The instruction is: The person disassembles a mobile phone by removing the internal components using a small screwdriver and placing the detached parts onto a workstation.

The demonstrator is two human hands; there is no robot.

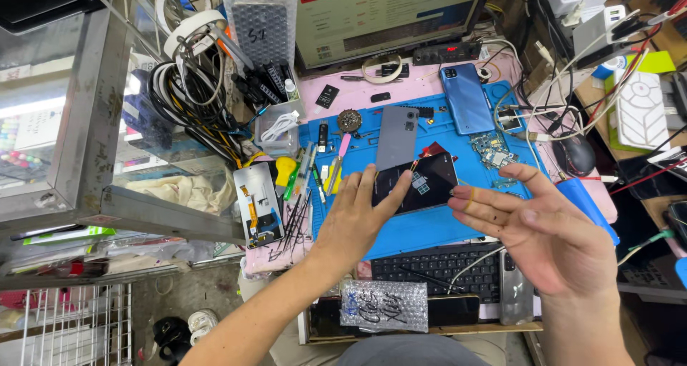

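My left hand (361, 212) rests flat, fingers apart, on the blue work mat (429, 226), its fingertips touching the left edge of a black opened phone (426, 180) that lies face down with its insides showing. My right hand (540, 230) hovers open, palm up, just right of that phone and holds nothing. A grey phone back cover (396, 137) lies on the mat behind the black phone. A blue phone (466, 98) and a small green circuit board (489, 150) lie further back right.
A black keyboard (436, 269) sits at the near edge beside a grey phone (516, 289) and a bubble-wrap bag (384, 305). Tweezers and screwdrivers (309, 180) lie left of the mat, by a screen part (259, 205). A monitor (379, 12), cables (182, 101) and a black mouse (576, 153) surround the bench.
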